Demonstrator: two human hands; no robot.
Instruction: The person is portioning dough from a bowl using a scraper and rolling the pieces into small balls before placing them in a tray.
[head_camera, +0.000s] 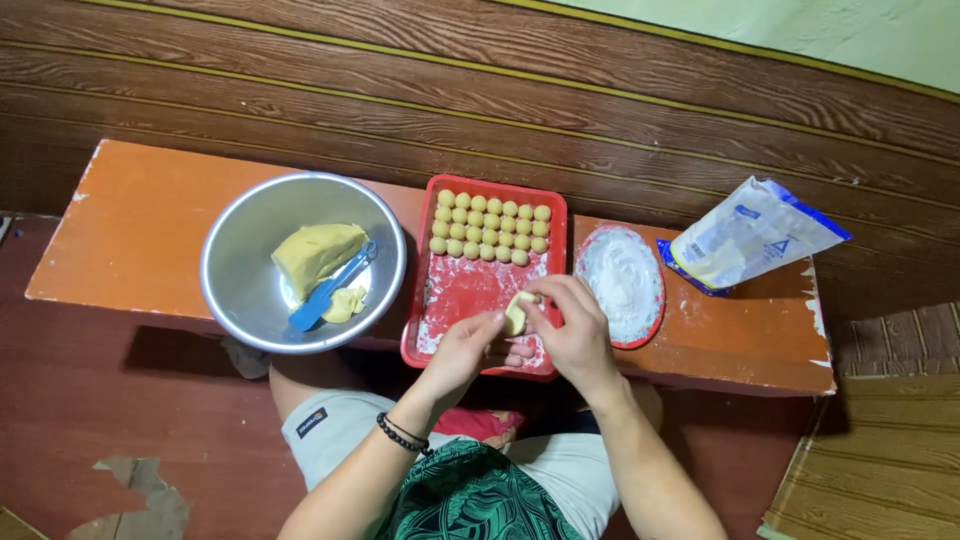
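the person is sitting at the near edge of the orange surface (140, 240), knees under it. the left hand (462, 352) and right hand (577, 330) are meeting over the near end of the red tray (480, 290), both grips pinching a small yellow dough piece (516, 314) between fingertips. a dark bead bracelet (402, 434) is circling the left wrist. farther up the tray, rows of dough balls (489, 228) are lying touching one another. left of the tray, a metal bowl (240, 260) is holding a dough lump (316, 254) and a blue spatula (330, 288). right of the tray, a flour plate (620, 284) is sitting, and beyond it a flour bag (750, 234) is lying on its side.
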